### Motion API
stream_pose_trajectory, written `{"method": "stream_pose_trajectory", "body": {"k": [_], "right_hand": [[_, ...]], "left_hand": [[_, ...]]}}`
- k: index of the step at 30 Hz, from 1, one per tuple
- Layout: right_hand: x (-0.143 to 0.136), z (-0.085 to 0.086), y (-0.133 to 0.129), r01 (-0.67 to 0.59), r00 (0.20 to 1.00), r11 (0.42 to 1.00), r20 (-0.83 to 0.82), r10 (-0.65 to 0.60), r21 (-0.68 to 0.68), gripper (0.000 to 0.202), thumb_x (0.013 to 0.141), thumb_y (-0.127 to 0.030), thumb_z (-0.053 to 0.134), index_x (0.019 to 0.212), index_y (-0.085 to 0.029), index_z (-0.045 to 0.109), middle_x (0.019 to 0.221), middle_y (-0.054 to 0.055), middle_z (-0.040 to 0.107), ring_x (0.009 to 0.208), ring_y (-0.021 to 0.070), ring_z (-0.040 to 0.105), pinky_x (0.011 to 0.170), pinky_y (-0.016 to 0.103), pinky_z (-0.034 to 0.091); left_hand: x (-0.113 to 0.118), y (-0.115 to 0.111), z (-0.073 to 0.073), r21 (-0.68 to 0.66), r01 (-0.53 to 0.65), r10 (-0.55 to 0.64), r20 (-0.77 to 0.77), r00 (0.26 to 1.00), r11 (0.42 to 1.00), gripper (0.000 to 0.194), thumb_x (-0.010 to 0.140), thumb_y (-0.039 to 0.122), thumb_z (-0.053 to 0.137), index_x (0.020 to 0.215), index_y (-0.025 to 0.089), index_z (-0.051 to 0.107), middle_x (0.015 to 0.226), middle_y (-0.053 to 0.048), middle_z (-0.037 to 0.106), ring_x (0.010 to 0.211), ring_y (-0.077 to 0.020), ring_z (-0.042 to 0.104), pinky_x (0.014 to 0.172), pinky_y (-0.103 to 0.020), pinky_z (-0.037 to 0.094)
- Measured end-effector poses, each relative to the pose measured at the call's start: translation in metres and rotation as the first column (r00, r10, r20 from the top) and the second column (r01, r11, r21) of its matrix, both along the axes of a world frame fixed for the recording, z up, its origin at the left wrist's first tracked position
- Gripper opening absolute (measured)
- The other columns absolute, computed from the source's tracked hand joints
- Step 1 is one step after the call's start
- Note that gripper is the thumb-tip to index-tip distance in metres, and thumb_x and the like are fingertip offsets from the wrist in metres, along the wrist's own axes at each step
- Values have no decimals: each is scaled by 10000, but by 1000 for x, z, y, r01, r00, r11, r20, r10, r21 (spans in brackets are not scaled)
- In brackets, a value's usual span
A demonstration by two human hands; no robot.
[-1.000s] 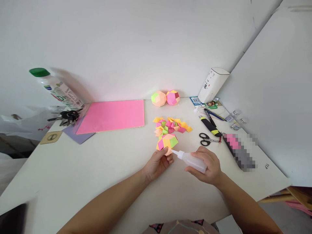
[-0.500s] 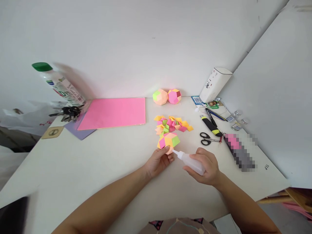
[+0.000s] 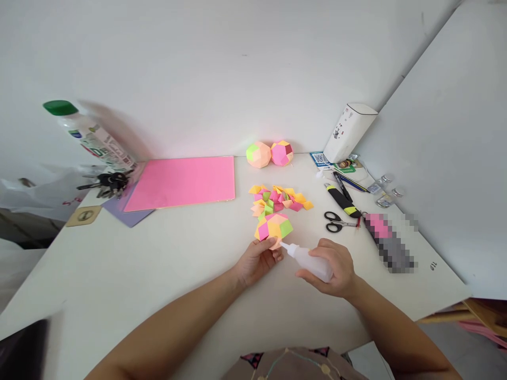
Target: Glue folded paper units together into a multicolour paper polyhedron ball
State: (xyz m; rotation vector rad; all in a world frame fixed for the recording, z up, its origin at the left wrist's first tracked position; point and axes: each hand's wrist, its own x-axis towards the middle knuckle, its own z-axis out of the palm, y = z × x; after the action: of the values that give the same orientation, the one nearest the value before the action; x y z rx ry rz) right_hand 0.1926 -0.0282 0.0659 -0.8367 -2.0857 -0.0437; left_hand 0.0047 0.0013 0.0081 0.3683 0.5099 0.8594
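My left hand [image 3: 259, 259] is closed on the lower edge of a partly built paper ball [image 3: 274, 226], its facets pink, yellow, green and peach. In my right hand [image 3: 336, 268] is a translucent white glue bottle [image 3: 312, 262], gripped around its body. The bottle's thin nozzle points left and meets, or nearly meets, the ball's peach lower edge. Just behind the ball lies a loose pile of folded paper pieces [image 3: 279, 199] in the same colours. Against the wall sit two finished-looking paper balls, one peach and green [image 3: 259, 154], one mostly pink [image 3: 281, 153].
Pink paper sheets [image 3: 184, 182] lie at the left, over a purple sheet [image 3: 130, 208]. Keys [image 3: 113, 182] and a green-capped bottle [image 3: 95, 137] stand beyond. To the right are scissors [image 3: 336, 221], a cutter [image 3: 343, 200], small glass bottles [image 3: 390, 197] and a white box [image 3: 350, 132].
The camera view has shifted slightly. Both hands, the paper ball and the glue bottle hold almost the same position, with the nozzle still at the ball's lower edge.
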Motion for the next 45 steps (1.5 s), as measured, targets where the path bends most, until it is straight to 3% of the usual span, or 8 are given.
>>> {"method": "stream_pose_trajectory", "body": {"k": [12,45], "right_hand": [[-2,-2,-1,-1,1000,1000,-13,1,7,321,794,-399,661,960,-185,488,568,-24,496,470,122,411,414,238,330],[-6,-1,-4,-6,1000,998,-17,7,59,255,839,-397,610,945,-188,509,539,-32,502,441,111,418,416,229,339]], "left_hand": [[0,0,0,32,10,-11,16,1000,999,146,801,221,644,698,128,596,606,23,428,598,-92,422,631,-256,389],[1,0,1,47,13,-12,-19,1000,999,215,781,249,670,636,130,567,623,14,433,607,-96,421,642,-265,396]]}}
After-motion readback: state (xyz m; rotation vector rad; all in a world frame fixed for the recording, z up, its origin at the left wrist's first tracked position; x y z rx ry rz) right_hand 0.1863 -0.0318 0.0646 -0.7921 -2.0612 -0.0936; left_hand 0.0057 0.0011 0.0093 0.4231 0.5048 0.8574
